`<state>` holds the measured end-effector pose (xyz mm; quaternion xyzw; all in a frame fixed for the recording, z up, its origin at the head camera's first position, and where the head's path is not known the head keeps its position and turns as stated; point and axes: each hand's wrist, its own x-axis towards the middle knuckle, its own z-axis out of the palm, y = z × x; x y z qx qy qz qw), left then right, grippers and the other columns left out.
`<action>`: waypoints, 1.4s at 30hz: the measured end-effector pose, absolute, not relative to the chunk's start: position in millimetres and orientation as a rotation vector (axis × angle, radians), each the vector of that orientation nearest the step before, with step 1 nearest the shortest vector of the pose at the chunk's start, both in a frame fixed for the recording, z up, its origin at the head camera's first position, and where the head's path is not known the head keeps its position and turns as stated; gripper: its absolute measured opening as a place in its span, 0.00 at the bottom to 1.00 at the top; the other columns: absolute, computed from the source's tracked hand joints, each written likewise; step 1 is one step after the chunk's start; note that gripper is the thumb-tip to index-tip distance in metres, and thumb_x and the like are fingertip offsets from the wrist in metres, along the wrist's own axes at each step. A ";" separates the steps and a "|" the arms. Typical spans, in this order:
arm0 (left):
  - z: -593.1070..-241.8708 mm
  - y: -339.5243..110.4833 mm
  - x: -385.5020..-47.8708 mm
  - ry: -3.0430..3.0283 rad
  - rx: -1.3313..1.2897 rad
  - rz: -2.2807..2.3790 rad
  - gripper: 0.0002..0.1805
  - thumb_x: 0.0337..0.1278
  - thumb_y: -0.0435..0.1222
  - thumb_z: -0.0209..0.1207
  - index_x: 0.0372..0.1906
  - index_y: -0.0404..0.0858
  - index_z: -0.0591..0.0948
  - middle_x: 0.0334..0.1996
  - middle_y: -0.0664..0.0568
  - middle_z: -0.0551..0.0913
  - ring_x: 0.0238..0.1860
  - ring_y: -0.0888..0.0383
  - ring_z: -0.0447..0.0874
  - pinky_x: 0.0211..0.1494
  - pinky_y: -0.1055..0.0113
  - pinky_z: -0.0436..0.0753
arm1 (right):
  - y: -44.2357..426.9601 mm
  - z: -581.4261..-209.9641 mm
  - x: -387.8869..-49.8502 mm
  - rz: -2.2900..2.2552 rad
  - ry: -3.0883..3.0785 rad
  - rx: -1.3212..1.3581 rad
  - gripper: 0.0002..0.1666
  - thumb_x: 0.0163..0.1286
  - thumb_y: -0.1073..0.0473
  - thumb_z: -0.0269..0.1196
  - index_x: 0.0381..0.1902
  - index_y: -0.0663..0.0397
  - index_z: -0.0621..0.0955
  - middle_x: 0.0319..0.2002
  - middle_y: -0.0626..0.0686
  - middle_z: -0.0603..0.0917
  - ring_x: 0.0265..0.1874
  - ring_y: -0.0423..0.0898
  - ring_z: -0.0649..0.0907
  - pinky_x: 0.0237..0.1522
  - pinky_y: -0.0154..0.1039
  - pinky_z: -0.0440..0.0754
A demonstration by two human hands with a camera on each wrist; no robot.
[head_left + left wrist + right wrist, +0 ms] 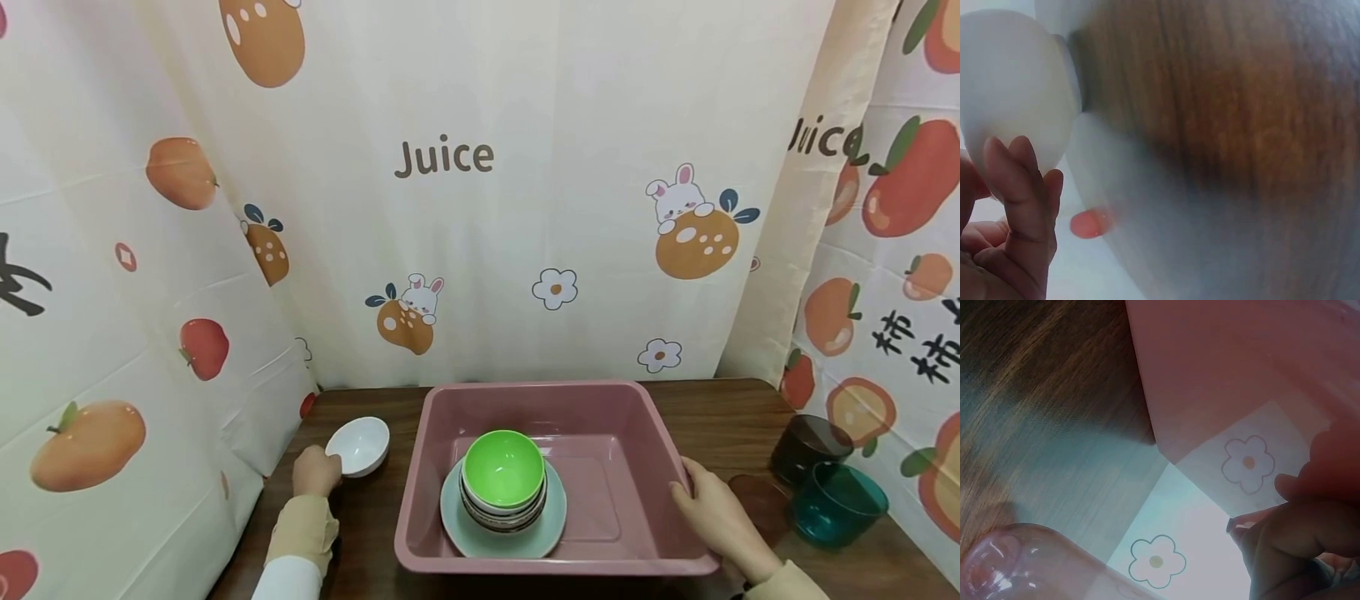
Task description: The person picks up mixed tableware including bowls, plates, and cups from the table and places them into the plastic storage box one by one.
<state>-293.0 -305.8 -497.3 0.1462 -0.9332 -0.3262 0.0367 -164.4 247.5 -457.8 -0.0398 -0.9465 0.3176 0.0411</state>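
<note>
My left hand [315, 472] pinches the near-left rim of a small white bowl [363, 442] at the table's left side. In the left wrist view the fingers [1019, 194] lie against the outside of that bowl [1016, 81]. A pink basin [637, 567] stands in the middle of the table. With my right hand [716, 510] I grip its right rim, the thumb over the inner side. Inside the basin, a pale blue-green plate [551, 525] carries a stack of bowls, a bright green bowl [504, 468] on top. The lower bowls are mostly hidden.
Right of my right hand stand a dark brown cup [806, 450] and a teal cup [836, 504]. A clear pinkish cup [1029, 562] shows beside the basin in the right wrist view. Printed curtains [480, 225] hang behind the wooden table [705, 417] and along both sides.
</note>
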 end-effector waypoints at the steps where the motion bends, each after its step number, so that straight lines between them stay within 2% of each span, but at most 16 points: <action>1: -496.3 -305.7 -293.0 -2.866 0.443 -0.997 0.14 0.51 0.29 0.44 0.25 0.25 0.79 0.12 0.46 0.79 0.18 0.52 0.78 0.25 0.64 0.72 | 247.7 -458.0 -164.5 0.970 -2.896 -0.120 0.30 0.68 0.63 0.56 0.62 0.79 0.68 0.47 0.72 0.82 0.40 0.55 0.84 0.39 0.48 0.80; 7: -480.4 -300.3 -290.8 -2.805 0.290 -0.904 0.14 0.52 0.29 0.47 0.28 0.22 0.81 0.19 0.39 0.81 0.21 0.49 0.74 0.24 0.61 0.71 | 249.3 -458.9 -166.6 0.983 -2.914 -0.128 0.30 0.69 0.62 0.56 0.62 0.79 0.67 0.48 0.73 0.81 0.40 0.55 0.84 0.39 0.49 0.81; 14: -444.2 -288.4 -286.1 -2.762 0.157 -0.851 0.12 0.53 0.29 0.49 0.26 0.26 0.81 0.16 0.45 0.78 0.19 0.52 0.69 0.23 0.63 0.67 | 251.1 -456.6 -168.3 0.987 -2.940 -0.136 0.31 0.69 0.61 0.57 0.62 0.80 0.67 0.49 0.74 0.81 0.41 0.56 0.84 0.41 0.51 0.82; 19: -416.0 -281.8 -281.5 -2.756 0.115 -0.884 0.12 0.52 0.29 0.49 0.29 0.25 0.82 0.15 0.47 0.77 0.17 0.54 0.69 0.21 0.65 0.66 | 251.4 -454.9 -168.0 0.990 -2.940 -0.121 0.31 0.69 0.61 0.57 0.62 0.81 0.67 0.49 0.74 0.81 0.41 0.56 0.85 0.40 0.51 0.82; 26: -387.4 -270.0 -270.4 -2.795 0.087 -0.952 0.17 0.57 0.32 0.48 0.40 0.26 0.84 0.17 0.48 0.82 0.17 0.58 0.77 0.22 0.65 0.71 | 251.6 -454.7 -167.7 1.002 -2.937 -0.114 0.31 0.69 0.61 0.57 0.62 0.80 0.67 0.49 0.73 0.81 0.41 0.55 0.84 0.40 0.49 0.82; 29: -376.9 -258.3 -263.4 -2.786 0.066 -0.989 0.17 0.57 0.33 0.49 0.42 0.28 0.85 0.17 0.48 0.83 0.16 0.58 0.80 0.22 0.65 0.74 | 251.9 -454.0 -167.4 1.007 -2.934 -0.121 0.31 0.70 0.61 0.57 0.62 0.80 0.67 0.49 0.73 0.81 0.41 0.54 0.84 0.39 0.48 0.82; 36: -365.8 -228.5 -249.3 -2.727 0.003 -1.136 0.15 0.56 0.33 0.50 0.40 0.31 0.85 0.19 0.49 0.82 0.15 0.60 0.78 0.21 0.66 0.76 | 252.5 -452.2 -164.3 1.011 -2.923 -0.129 0.32 0.69 0.60 0.58 0.63 0.78 0.67 0.48 0.71 0.82 0.40 0.53 0.84 0.37 0.44 0.81; 42: -369.0 -207.1 -240.5 -2.708 -0.025 -1.224 0.13 0.55 0.32 0.52 0.38 0.33 0.85 0.17 0.52 0.79 0.14 0.60 0.75 0.20 0.67 0.74 | 252.6 -444.3 -160.3 0.999 -2.898 -0.102 0.32 0.70 0.57 0.58 0.63 0.75 0.68 0.49 0.68 0.81 0.44 0.55 0.83 0.40 0.47 0.81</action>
